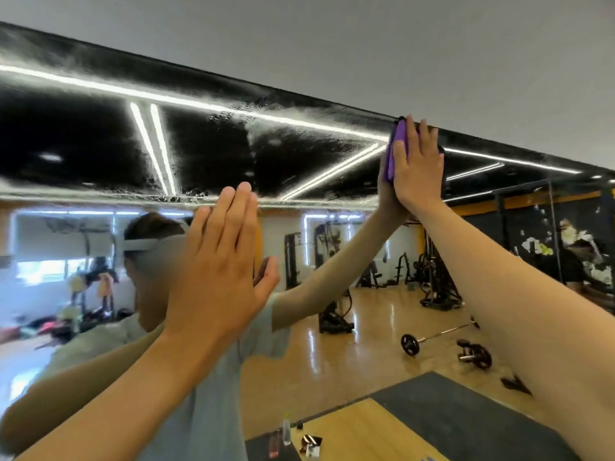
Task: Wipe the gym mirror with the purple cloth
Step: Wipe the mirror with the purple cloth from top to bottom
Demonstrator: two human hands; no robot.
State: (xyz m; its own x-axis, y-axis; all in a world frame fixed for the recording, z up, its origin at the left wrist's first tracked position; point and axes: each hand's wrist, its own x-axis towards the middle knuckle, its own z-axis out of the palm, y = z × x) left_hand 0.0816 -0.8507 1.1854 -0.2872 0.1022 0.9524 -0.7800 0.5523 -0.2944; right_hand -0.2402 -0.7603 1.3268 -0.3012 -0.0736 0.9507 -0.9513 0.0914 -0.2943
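Up top: right hand point(416, 161) flat, pressing purple cloth point(396, 144) at mirror point(199, 144) upper edge; left hand point(219, 261) flat.

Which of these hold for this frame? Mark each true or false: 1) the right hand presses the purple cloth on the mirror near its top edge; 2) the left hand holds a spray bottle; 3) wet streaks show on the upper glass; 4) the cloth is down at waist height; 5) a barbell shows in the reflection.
1. True: the right hand lies flat on the purple cloth, against the mirror just under its top edge.
2. False: the left hand is held up flat with straight fingers and holds nothing.
3. True: smeared streaks cover the upper glass.
4. False: it is high, at the end of the raised arm.
5. True: a barbell lies on the reflected floor.
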